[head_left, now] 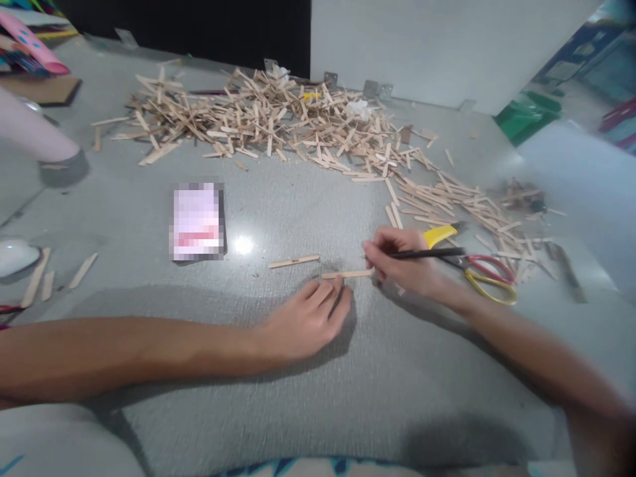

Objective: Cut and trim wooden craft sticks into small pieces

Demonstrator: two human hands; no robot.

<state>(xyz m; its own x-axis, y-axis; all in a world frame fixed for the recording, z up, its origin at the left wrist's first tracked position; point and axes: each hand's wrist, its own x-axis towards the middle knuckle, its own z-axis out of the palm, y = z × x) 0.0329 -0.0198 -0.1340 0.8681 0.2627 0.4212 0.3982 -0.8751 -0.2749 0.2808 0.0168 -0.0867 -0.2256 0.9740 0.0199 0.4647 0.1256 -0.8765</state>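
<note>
My right hand (pixel 400 262) is closed around a slim black pen (pixel 432 253), whose back end sticks out to the right; its tip is hard to make out. A wooden craft stick (pixel 355 273) lies on the table between my hands. Curled fingers of my left hand (pixel 311 318) press on the left part of this stick. Along those fingers runs a thin dark strip (pixel 336 301) that I cannot identify. Just beyond my left hand lies another craft stick (pixel 294 262) with a dark mark on it.
Many craft sticks (pixel 263 119) are heaped along the back of the grey table (pixel 298 411). Right of my right hand lie yellow-handled pliers (pixel 440 235) and red-and-yellow scissors (pixel 491 278). A blurred-out rectangular item (pixel 197 222) and a white mouse (pixel 17 257) are at left.
</note>
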